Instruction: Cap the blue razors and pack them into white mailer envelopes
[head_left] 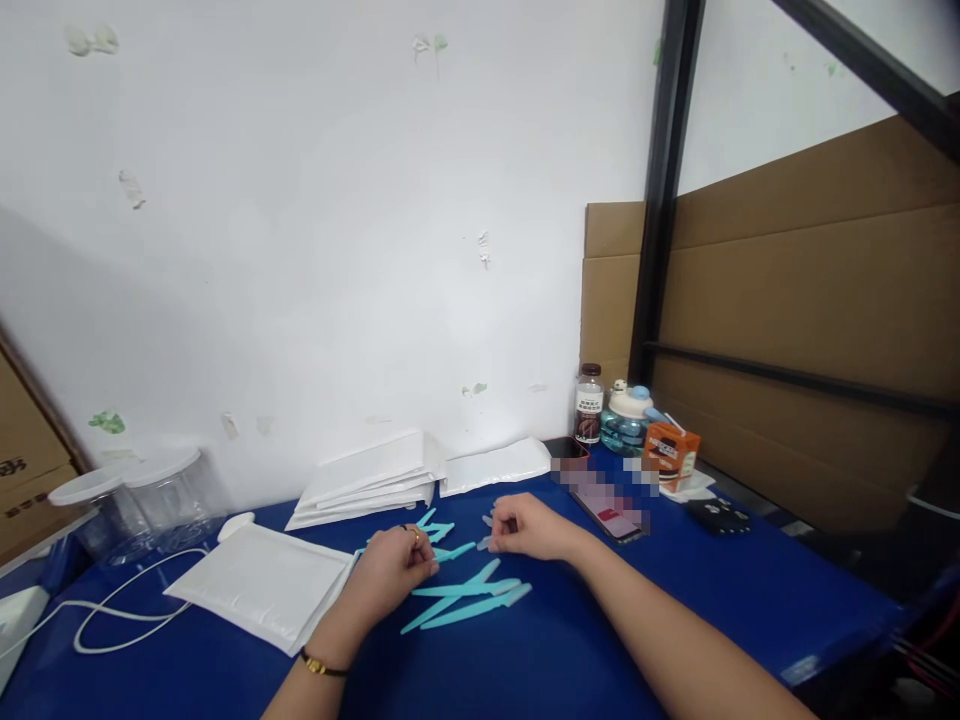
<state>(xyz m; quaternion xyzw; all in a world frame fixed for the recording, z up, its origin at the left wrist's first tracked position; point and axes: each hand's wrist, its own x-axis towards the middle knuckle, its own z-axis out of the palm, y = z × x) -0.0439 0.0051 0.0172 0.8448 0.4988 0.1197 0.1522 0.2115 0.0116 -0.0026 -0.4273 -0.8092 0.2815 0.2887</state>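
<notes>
Several teal eyebrow razors [476, 607] lie crossed on the blue tabletop in front of me. My left hand [386, 572] is closed, its thumb and fingers around a teal razor [456, 552] that points right. Part of that razor's handle is hidden by the fingers. More teal razors [429, 527] lie just beyond this hand. To the right, my right hand [525, 527] is pinched at a small clear plastic cap [484, 544]; its fingertips partly cover it. Other small clear pieces lie close by those fingers.
White padded mailers [367, 480] are stacked by the wall, and another mailer [262, 580] lies left. A white cable [124, 605] and clear plastic containers [161, 500] stand further left. At right are a phone [611, 510], a bottle [589, 405], a jug [626, 425] and an orange carton [671, 455].
</notes>
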